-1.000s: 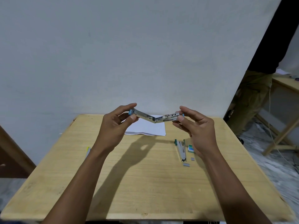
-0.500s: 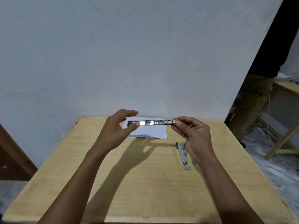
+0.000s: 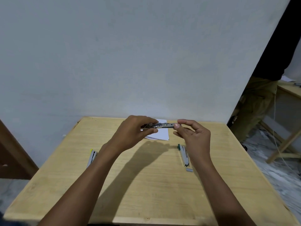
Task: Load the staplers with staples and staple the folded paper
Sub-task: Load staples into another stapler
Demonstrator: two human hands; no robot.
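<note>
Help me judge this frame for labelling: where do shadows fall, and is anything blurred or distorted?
Head view: the arms cast a dark shadow on the table, running toward its near edge; head view again: the held stapler is softly blurred; same head view: the wide lens splays the table's sides, and no strong glare shows.

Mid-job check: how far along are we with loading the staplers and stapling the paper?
Done: nothing visibly finished. In hand: left hand and right hand hold up the opened metal stapler. Remaining: a staple strip lies loose beside the green-tipped stapler, the yellow-tipped stapler lies aside, and no staple shows in the folded paper.
</note>
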